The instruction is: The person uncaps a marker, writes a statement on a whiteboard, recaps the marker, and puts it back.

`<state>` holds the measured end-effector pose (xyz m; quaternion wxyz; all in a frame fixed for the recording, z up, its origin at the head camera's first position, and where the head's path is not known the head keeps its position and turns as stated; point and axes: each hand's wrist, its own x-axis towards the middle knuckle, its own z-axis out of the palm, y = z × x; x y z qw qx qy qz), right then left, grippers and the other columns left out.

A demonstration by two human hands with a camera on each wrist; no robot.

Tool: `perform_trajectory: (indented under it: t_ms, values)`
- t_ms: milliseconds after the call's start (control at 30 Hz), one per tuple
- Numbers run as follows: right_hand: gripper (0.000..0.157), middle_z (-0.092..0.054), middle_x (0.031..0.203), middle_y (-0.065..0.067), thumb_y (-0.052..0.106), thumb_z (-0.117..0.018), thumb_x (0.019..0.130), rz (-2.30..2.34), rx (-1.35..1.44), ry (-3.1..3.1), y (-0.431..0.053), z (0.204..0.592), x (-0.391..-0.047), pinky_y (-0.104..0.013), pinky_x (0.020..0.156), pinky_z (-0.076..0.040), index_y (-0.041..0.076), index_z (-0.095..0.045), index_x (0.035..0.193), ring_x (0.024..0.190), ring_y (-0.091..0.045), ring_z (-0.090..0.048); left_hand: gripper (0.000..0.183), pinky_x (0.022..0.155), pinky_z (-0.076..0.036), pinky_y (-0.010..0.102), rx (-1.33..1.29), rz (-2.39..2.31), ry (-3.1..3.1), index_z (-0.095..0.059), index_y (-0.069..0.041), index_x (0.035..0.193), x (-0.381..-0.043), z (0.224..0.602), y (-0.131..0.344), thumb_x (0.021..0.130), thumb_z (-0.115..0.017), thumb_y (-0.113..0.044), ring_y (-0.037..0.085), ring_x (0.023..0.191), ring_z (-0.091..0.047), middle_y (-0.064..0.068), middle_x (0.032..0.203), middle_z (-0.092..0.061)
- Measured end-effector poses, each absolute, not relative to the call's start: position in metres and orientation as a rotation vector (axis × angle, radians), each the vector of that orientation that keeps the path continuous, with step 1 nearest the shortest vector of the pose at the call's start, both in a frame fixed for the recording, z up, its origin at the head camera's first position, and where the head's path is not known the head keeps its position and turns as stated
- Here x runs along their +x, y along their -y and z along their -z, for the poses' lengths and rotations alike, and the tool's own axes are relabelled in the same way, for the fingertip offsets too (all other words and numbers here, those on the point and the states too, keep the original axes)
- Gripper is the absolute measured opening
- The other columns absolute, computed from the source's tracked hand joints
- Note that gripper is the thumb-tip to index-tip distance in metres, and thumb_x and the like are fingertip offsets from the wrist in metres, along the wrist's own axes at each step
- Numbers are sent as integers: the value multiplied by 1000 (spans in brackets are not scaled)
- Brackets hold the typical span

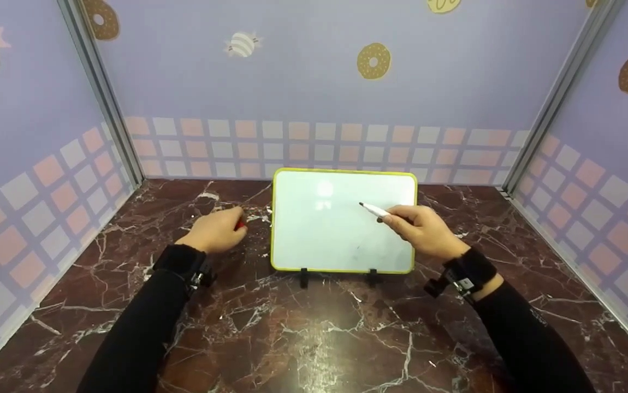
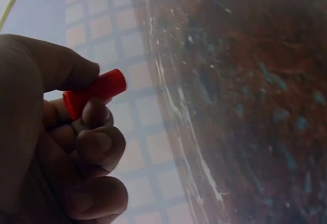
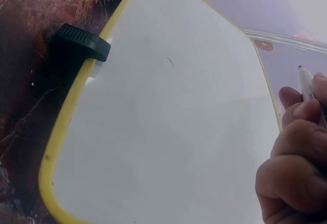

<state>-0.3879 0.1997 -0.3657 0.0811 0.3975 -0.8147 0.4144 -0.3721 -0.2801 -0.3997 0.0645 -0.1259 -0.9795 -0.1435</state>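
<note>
A whiteboard point(image 1: 341, 229) with a yellow rim stands tilted back on two black feet. My right hand point(image 1: 426, 232) pinches a white marker point(image 1: 375, 210) in front of the board's right part, its dark uncapped tip pointing up and left. In the right wrist view the marker point(image 3: 306, 83) shows between thumb and fingers. Left of the board my left hand point(image 1: 215, 229) holds a red marker cap point(image 2: 99, 92) between thumb and index finger; in the head view the hand mostly hides it. A few faint marks show on the board.
The dark red marble-patterned table point(image 1: 314, 338) bears the board. Behind and at both sides rise lilac walls point(image 1: 303, 82) with pink and white squares. A metal corner post point(image 1: 104, 93) stands at the left, another point(image 1: 562, 93) at the right.
</note>
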Motion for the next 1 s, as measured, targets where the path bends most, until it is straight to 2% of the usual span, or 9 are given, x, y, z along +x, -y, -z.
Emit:
perform_trajectory:
  t_ms: [233,567,800,1000]
  values:
    - [22,-59,75,0,12,-65,115,-1262,1176,2411,-202,365,-389,-23,57,-39,0,-83,115,61,-9,-49,11,76,-53,54,-363,420,3022,-57,-11,103,-372,404,285,107,-62,-21,29,81,-62,8,91,-63]
    - [20,-60,76,-2,10,-68,113,-1418,1103,2353,-200,362,-388,-19,54,-39,-4,-82,118,62,-7,-49,11,84,-57,59,-354,385,3077,-67,-8,103,-372,408,289,104,-63,-18,30,87,-67,10,98,-70]
    - [19,-61,76,-3,9,-72,111,-1474,1074,2303,-195,358,-385,-18,53,-40,-6,-81,116,62,-7,-51,11,80,-54,56,-333,395,3091,-64,-9,99,-372,408,288,105,-62,-18,30,84,-64,10,96,-67]
    - [17,-63,78,-1,11,-73,110,-1431,1118,2284,-186,354,-381,-19,54,-41,-3,-82,116,62,-8,-52,13,80,-55,56,-325,401,3095,-64,-10,100,-372,408,288,106,-64,-21,29,85,-64,9,95,-67]
